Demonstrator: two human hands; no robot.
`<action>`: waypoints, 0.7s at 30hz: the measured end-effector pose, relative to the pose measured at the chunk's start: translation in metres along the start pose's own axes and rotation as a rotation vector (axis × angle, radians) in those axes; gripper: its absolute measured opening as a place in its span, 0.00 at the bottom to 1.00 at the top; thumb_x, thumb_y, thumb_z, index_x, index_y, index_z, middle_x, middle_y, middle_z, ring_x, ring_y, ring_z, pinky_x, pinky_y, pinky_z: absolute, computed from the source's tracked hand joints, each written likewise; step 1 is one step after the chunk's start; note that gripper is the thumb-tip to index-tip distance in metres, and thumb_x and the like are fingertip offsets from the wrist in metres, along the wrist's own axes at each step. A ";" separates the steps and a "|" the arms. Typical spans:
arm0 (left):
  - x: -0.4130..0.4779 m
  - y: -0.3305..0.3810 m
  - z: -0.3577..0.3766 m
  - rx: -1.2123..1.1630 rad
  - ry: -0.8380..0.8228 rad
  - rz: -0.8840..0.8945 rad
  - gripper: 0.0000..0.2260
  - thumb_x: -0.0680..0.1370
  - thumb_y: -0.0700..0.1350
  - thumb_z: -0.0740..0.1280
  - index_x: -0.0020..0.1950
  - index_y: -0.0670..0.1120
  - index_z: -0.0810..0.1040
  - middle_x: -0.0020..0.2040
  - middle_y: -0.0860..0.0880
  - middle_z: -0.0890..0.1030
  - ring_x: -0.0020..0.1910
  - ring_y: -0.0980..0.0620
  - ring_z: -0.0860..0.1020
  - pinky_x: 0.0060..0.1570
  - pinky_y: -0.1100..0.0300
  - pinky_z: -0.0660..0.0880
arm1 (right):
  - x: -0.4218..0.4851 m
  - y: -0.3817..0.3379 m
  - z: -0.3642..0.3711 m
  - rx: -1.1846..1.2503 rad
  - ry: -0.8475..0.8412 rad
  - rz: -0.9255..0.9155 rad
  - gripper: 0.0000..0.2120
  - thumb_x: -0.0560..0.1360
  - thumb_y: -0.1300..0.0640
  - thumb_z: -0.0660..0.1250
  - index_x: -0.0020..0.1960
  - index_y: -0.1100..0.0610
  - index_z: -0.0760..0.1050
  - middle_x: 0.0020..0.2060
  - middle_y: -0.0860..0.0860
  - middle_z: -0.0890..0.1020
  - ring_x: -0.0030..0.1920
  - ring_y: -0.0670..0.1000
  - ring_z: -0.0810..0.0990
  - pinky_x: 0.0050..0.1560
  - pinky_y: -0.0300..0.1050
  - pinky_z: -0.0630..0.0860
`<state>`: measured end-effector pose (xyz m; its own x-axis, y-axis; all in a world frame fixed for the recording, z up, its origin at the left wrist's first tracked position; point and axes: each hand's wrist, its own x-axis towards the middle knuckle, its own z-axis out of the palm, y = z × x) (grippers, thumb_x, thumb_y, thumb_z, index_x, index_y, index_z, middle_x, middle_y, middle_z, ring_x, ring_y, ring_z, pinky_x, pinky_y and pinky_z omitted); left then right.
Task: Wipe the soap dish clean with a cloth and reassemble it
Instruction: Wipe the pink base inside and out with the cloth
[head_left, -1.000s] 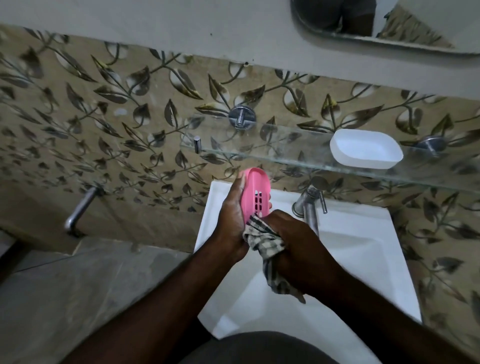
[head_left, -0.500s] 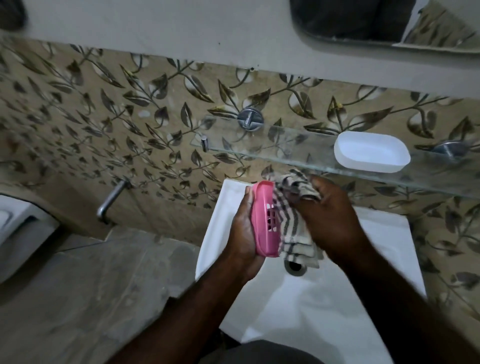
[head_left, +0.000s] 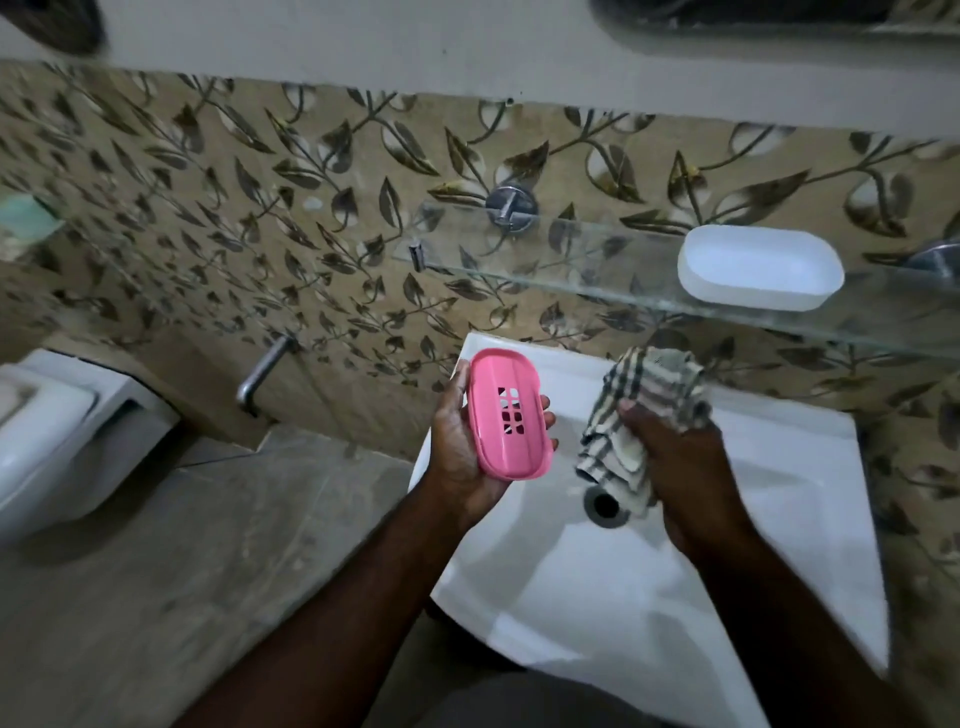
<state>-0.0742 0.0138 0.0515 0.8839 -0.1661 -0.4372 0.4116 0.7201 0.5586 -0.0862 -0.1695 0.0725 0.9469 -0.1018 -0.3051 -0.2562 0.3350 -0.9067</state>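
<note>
My left hand (head_left: 457, 441) holds the pink slotted tray of the soap dish (head_left: 506, 413) over the left part of the sink, its slotted face turned toward me. My right hand (head_left: 680, 457) grips a bunched checked cloth (head_left: 639, 410) to the right of the tray, a small gap between cloth and tray. The white base of the soap dish (head_left: 758, 267) sits open side up on the glass shelf (head_left: 571, 270) above the sink.
A white sink (head_left: 675, 597) lies below my hands, its drain (head_left: 605, 504) partly under the cloth. A toilet (head_left: 57, 431) stands at the left, a metal pipe (head_left: 262, 371) juts from the leaf-patterned wall, and a mirror edge (head_left: 779, 21) runs along the top.
The cloth was rubbing the pink tray; it has now come off to the right. My left hand has turned the tray so its slotted face shows.
</note>
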 end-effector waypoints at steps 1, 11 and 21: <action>0.002 -0.002 0.001 0.020 -0.003 -0.005 0.31 0.71 0.64 0.60 0.61 0.39 0.77 0.50 0.37 0.79 0.46 0.40 0.79 0.52 0.47 0.73 | 0.003 0.007 -0.002 -0.094 0.054 0.024 0.01 0.76 0.63 0.68 0.45 0.60 0.78 0.34 0.53 0.84 0.29 0.52 0.80 0.28 0.41 0.77; 0.013 -0.006 0.006 0.186 0.048 -0.047 0.26 0.79 0.60 0.53 0.55 0.42 0.81 0.44 0.43 0.85 0.43 0.47 0.83 0.47 0.54 0.78 | 0.001 0.003 0.057 -0.784 -0.127 -0.549 0.05 0.70 0.57 0.63 0.43 0.53 0.78 0.38 0.51 0.82 0.40 0.53 0.80 0.40 0.47 0.77; 0.023 0.044 -0.019 0.145 0.049 -0.206 0.36 0.76 0.67 0.56 0.67 0.36 0.72 0.48 0.38 0.79 0.45 0.43 0.78 0.48 0.50 0.74 | -0.007 0.045 0.043 -1.128 -0.404 -0.784 0.24 0.64 0.70 0.57 0.57 0.55 0.75 0.49 0.55 0.83 0.51 0.51 0.77 0.54 0.44 0.73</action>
<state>-0.0402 0.0542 0.0531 0.7674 -0.2643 -0.5841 0.6129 0.5699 0.5474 -0.0959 -0.1138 0.0465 0.8538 0.4240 0.3019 0.5158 -0.6115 -0.6000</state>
